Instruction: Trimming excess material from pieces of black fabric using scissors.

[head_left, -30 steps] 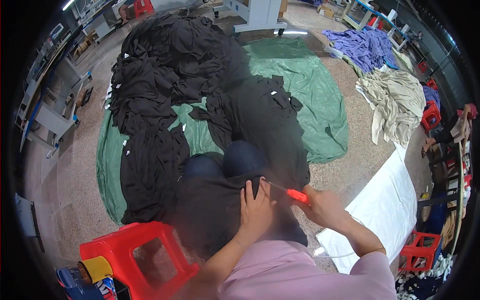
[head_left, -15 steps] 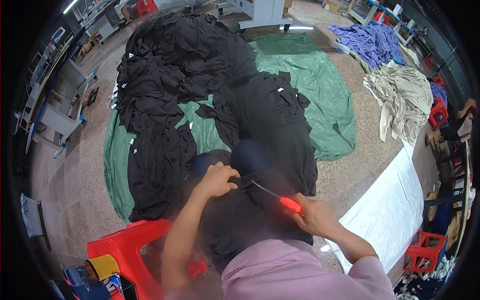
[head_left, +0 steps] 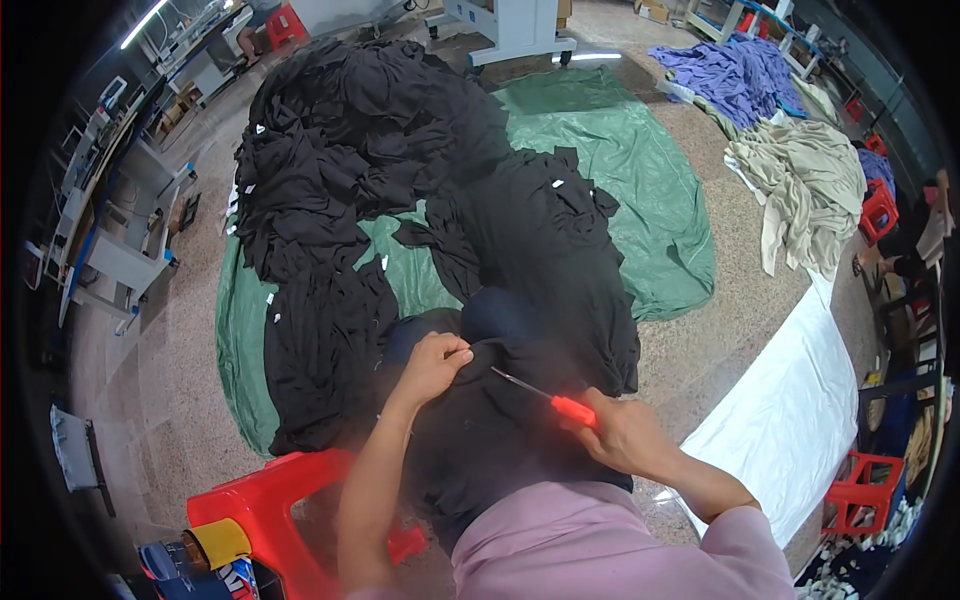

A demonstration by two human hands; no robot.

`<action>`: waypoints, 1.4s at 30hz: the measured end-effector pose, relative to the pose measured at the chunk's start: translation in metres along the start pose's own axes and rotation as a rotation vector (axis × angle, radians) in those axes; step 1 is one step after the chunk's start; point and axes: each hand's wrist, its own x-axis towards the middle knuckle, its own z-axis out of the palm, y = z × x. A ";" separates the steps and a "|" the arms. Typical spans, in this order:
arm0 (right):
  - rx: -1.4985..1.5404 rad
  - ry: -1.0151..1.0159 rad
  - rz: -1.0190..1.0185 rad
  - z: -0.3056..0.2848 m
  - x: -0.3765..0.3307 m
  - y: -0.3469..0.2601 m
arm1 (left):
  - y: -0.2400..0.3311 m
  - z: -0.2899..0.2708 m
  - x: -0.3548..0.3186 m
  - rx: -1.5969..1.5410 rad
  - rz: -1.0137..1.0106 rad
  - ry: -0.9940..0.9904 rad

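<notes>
Left hand (head_left: 432, 362): forearm rises from the lower edge, bent steeply at the elbow, wrist cocked. Fingers curled, pinching a fold of the black garment (head_left: 500, 440) spread over the person's lap. Knuckles face up and to the right.

Right hand (head_left: 622, 436): forearm enters from the lower right out of a pink sleeve (head_left: 640, 545). Fingers clenched round the red handle of a small snipping tool (head_left: 545, 397). Thin metal tip points up-left toward the left hand's pinch, stopping just short of it, lying over the black cloth.

Black garment: on the lap, between both hands, its far edge running toward the heap of black garments (head_left: 370, 150) piled on the green tarp (head_left: 640, 190) on the floor ahead.

Against the picture half a second back: left hand sits in much the same place on the fold, slightly lower and nearer the body. The tool tip keeps its up-left line. A full second back, the left hand lay flat beside the right, close to the red handle; it has since moved out to the left and closed into a pinch.

Around: red plastic stool (head_left: 270, 500) at lower left, touching the left arm's side. White sheet (head_left: 800, 410) on the floor to the right. Beige cloth pile (head_left: 800, 180) and purple cloth pile (head_left: 730, 75) well apart, upper right.
</notes>
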 end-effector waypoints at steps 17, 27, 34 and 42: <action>0.269 0.384 0.312 0.004 -0.011 0.030 | 0.041 0.032 -0.002 0.395 0.270 0.206; 0.276 0.516 0.452 0.005 -0.054 0.065 | 0.113 0.148 0.008 1.068 0.374 -0.865; 0.247 0.548 0.534 0.017 -0.052 0.089 | 0.132 -0.022 -0.001 -0.345 -0.094 -0.088; 0.369 0.502 0.401 0.016 -0.021 0.075 | 0.148 -0.391 -0.017 -0.496 0.460 1.184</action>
